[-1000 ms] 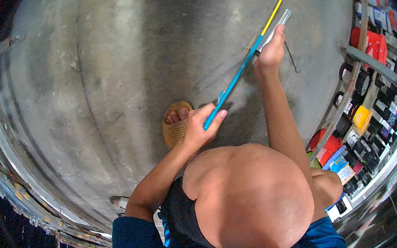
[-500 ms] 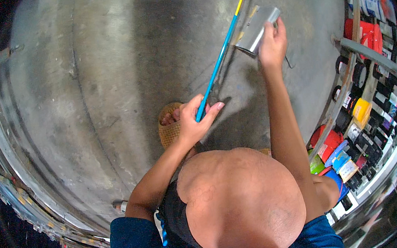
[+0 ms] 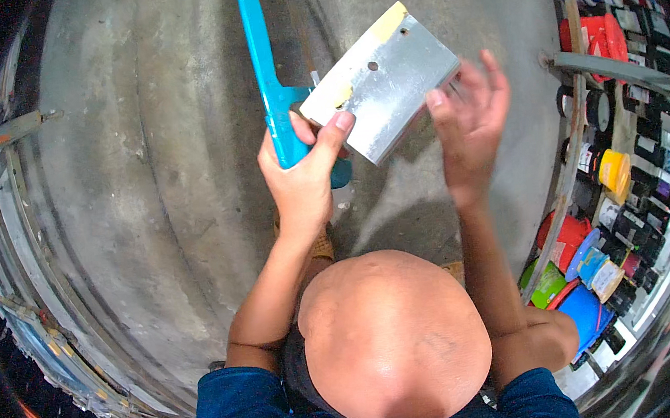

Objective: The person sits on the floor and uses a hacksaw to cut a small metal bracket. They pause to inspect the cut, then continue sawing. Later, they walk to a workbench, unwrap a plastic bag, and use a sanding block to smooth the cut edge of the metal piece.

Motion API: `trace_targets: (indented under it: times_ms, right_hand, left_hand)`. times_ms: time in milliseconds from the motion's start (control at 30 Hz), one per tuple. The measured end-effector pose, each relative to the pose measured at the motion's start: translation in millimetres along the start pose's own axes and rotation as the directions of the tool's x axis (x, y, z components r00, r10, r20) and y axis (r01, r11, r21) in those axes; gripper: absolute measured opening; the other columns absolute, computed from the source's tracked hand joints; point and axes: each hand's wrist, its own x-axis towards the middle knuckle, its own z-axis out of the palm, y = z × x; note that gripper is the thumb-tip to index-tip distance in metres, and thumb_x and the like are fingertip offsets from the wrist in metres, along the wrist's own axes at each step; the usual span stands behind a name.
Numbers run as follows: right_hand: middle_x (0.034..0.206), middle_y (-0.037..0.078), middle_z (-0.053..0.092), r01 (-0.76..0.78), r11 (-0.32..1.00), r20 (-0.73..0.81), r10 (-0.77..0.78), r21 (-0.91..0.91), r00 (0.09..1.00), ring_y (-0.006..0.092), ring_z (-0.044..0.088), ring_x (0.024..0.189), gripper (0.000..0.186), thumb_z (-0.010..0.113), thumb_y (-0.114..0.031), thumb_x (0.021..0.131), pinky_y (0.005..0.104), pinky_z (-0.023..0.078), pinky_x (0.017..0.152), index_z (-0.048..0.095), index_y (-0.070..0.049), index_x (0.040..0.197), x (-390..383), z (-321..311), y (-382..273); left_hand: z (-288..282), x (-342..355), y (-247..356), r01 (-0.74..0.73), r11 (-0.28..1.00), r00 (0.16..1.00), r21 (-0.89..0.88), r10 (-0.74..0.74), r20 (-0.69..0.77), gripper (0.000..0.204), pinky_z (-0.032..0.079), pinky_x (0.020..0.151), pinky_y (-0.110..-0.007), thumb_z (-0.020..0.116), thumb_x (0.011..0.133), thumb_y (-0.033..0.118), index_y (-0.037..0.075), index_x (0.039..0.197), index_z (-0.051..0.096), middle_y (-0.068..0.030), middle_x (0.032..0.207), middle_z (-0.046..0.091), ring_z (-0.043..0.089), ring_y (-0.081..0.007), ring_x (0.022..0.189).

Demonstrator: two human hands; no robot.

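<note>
My left hand point(image 3: 304, 176) is wrapped round the handle of a blue hacksaw point(image 3: 258, 47), whose frame points away from me. Its thumb also presses on the near left corner of a silver metal piece point(image 3: 391, 83), pinning it against the saw handle. That piece is a short, rectangular section with two small holes and yellowish patches along its far edge. Beside the piece's right edge is my right hand point(image 3: 476, 127), fingers spread and slightly blurred, with nothing gripped. Whether its thumb touches the metal I cannot tell.
Below lies a grey concrete floor point(image 3: 199, 141). Along the right stand racks with several coloured spools, among them a yellow spool point(image 3: 614, 172) and a red spool point(image 3: 599, 37). At left, long metal bars point(image 3: 42, 261) lie on a rack.
The metal piece has come left and nearer, from my right hand to under my left thumb. My right hand has let go. The saw has turned from edge-on to show its side.
</note>
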Motion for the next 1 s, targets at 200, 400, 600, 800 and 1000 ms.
trace_targets:
  times_ms: [200, 400, 600, 800, 1000]
  right_hand:
    - [0.088, 0.003, 0.064, 0.733, 0.607, 0.696, -0.382, -0.307, 0.608, 0.0223, 0.062, 0.087, 0.019, 0.081, -0.017, 0.07, 0.0363, 0.045, 0.079, 0.073, -0.013, 0.086, 59.9, -18.5, -55.8]
    - [0.082, 0.002, 0.062, 0.805, 0.573, 0.855, -0.333, -0.152, 0.398, 0.0227, 0.061, 0.081, 0.015, 0.079, -0.016, 0.071, 0.0355, 0.047, 0.074, 0.067, -0.01, 0.078, 69.3, -24.7, -64.3]
    - [0.084, 0.007, 0.06, 0.794, 0.603, 0.896, -0.309, -0.075, 0.32, 0.0267, 0.059, 0.083, 0.015, 0.076, -0.01, 0.072, 0.038, 0.048, 0.074, 0.063, -0.007, 0.08, 65.4, -35.6, -69.9]
    - [0.085, 0.01, 0.06, 0.75, 0.659, 0.92, -0.325, 0.054, 0.218, 0.0301, 0.059, 0.086, 0.017, 0.074, -0.008, 0.072, 0.0384, 0.049, 0.076, 0.063, -0.005, 0.084, 80.1, -36.6, -69.0]
    - [0.114, 0.007, 0.063, 0.397, 0.889, 0.444, -0.268, -0.227, 0.855, 0.0148, 0.055, 0.109, 0.027, 0.056, -0.021, 0.098, 0.0316, 0.043, 0.093, 0.062, -0.004, 0.118, 68.0, -45.0, -68.8]
  left_hand:
    - [-1.6, -14.9, 16.9, 0.041, 0.998, 0.999, 0.041, -0.041, 0.011, 0.037, 0.045, 0.054, -0.024, 0.081, 0.078, 0.004, 0.011, 0.076, 0.044, -0.0001, 0.068, 0.055, 0.055, -0.0085, 0.061]
    - [-5.3, -31.9, 3.6, -0.026, 0.989, 0.996, 0.147, 0.014, 0.083, 0.038, 0.04, 0.055, -0.021, 0.082, 0.079, 0.006, 0.01, 0.072, 0.044, 0.0002, 0.07, 0.055, 0.051, -0.0059, 0.062]
    - [-5.3, -38.5, 10.0, -0.046, 0.985, 0.99, 0.168, 0.023, 0.136, 0.037, 0.044, 0.058, -0.022, 0.082, 0.078, 0.005, 0.01, 0.075, 0.045, -0.002, 0.075, 0.058, 0.054, -0.007, 0.066]
    - [-3.8, -33.7, 19.5, 0.058, 0.996, 0.981, 0.069, -0.07, 0.18, 0.035, 0.048, 0.057, -0.024, 0.08, 0.078, 0.002, 0.011, 0.078, 0.046, -0.0024, 0.077, 0.059, 0.059, -0.0095, 0.066]
    - [6.5, -24.9, 33.7, 0.223, 0.961, 0.973, -0.166, -0.208, 0.105, 0.031, 0.048, 0.056, -0.026, 0.078, 0.08, 0.006, 0.014, 0.082, 0.048, -0.0005, 0.081, 0.059, 0.059, -0.0111, 0.071]
